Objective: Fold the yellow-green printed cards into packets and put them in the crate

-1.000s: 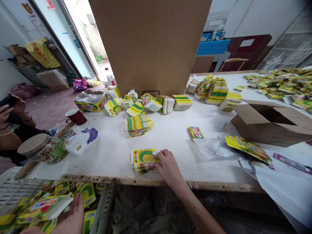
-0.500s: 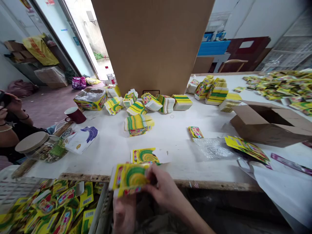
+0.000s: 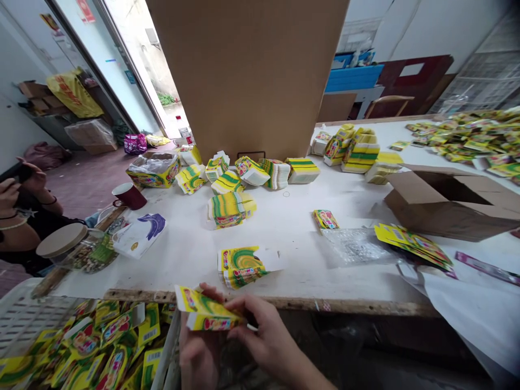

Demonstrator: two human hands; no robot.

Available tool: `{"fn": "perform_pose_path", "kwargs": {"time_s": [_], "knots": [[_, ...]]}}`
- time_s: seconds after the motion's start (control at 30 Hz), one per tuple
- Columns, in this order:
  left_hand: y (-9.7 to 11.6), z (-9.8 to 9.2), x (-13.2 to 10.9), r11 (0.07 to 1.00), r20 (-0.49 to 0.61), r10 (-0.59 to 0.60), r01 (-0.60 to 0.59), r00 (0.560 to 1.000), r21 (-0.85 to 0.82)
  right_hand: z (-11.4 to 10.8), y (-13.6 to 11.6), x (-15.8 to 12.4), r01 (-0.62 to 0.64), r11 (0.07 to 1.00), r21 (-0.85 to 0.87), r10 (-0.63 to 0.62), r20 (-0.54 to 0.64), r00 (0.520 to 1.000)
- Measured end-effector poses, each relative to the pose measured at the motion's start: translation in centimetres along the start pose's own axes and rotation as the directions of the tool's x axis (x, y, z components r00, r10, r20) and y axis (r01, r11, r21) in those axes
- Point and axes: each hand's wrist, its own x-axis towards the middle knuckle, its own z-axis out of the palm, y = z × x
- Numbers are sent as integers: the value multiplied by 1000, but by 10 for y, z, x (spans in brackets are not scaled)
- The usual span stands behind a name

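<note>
In the head view, a printed yellow-green box (image 3: pixel 208 312), white inside showing at its left end, is just off the bench's (image 3: pixel 182 244) front edge. The left hand (image 3: pixel 199 346) cradles it; the right hand (image 3: pixel 262 325) grips and hides its right end. Flattened boxes (image 3: pixel 241 262) lie near that edge; a filled basket (image 3: pixel 26 306) stands below its left end.

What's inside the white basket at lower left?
The basket holds a jumbled pile of yellow-green boxes. The top ones show; anything beneath, and the basket's floor, is covered.

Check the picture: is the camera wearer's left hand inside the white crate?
No: the left hand is to the right of the crate, holding a yellow-and-green carton together with the right hand.
</note>
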Motion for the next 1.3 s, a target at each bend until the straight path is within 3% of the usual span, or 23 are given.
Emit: {"fn": "perform_pose_path", "kwargs": {"time_s": [0.13,0.23,0.33,0.43,0.5,0.57,0.63,0.7,0.73,0.77,0.83,0.93,1.07,1.17,1.23,1.3], "knots": [[-20,-10,-5,962,-191,-154,103,969,-253,-18,2,6,11,999,-47,-14,-70,997],[-16,-30,12,948,-44,-162,144,986,-283,-34,4,9,120,979,-163,-134,-80,988],[7,-53,37,943,85,8,20,996,-332,-50,-1,9,285,860,-423,-316,-6,949],[30,-55,45,1000,251,-17,15,968,9,-53,-13,7,437,646,-626,-403,207,891],[35,-45,36,987,324,-72,19,943,161,-48,-17,4,503,579,-642,-405,309,860],[31,-31,22,966,338,-78,-13,938,258,-42,-15,-1,488,608,-626,-422,266,867],[22,-19,8,934,311,-49,-66,949,351,-37,-9,-5,378,746,-548,-406,74,911],[11,-13,-3,917,304,0,-122,953,380,-33,-1,-6,223,930,-291,-263,-105,959],[6,-11,-6,913,315,27,-152,949,379,-31,3,-6,138,985,-107,-150,-119,981],[3,-10,-9,908,332,58,-188,942,374,-28,6,-4,42,996,74,-36,-82,996],[-1,-9,-12,895,378,123,-266,918,357,-23,10,0,-128,935,331,115,58,992],[1,-7,-13,890,447,156,-322,881,323,-15,15,6,-238,864,444,175,178,968],[6,-9,-12,917,489,63,-244,870,316,-14,14,2,-139,921,364,91,147,985],[4,-15,-8,913,483,-27,-175,875,368,-17,5,-7,17,999,34,-22,168,985],[0,-16,-5,907,525,-36,-192,850,374,-18,0,-12,100,979,-175,-56,238,970],[-5,-16,-5,905,506,-14,-204,862,373,-18,0,-13,165,948,-271,-98,242,965]]}}
